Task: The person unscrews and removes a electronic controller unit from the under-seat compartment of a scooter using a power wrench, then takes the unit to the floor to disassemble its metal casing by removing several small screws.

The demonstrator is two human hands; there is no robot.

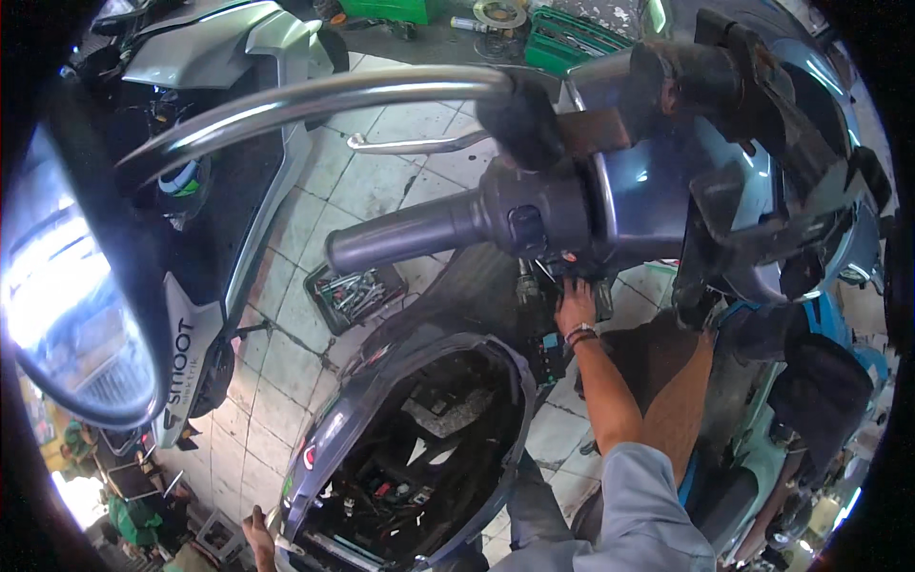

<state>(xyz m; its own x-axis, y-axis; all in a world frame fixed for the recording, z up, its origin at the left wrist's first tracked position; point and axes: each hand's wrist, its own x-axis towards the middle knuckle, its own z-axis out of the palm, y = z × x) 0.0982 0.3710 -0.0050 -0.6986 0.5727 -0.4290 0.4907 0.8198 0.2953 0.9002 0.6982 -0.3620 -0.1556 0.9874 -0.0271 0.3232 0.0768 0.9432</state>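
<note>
A dark blue-purple scooter stands before me, its open body shell [527, 381] showing wiring and small parts inside. My right hand [576, 307], with a band at the wrist, reaches in below the black handlebar grip [405, 232]. Its fingers bend against dark parts under the handlebar; their tips and whatever they hold are hidden. Next to that wrist is a black part [548, 357] with small blue bits. Down at the lower left, my left hand [257, 540] closes at the pale edge piece [278, 530] at the shell's near end.
A curved mirror stem [324, 97] and mirror [81, 286] arch across the left. Beyond stands a silver-and-black scooter [195, 52]. A tray of tools [355, 294] lies on the tiled floor [250, 448]; a green toolbox [572, 40] sits farther back. Beside my right forearm is a shaded bare limb [682, 410].
</note>
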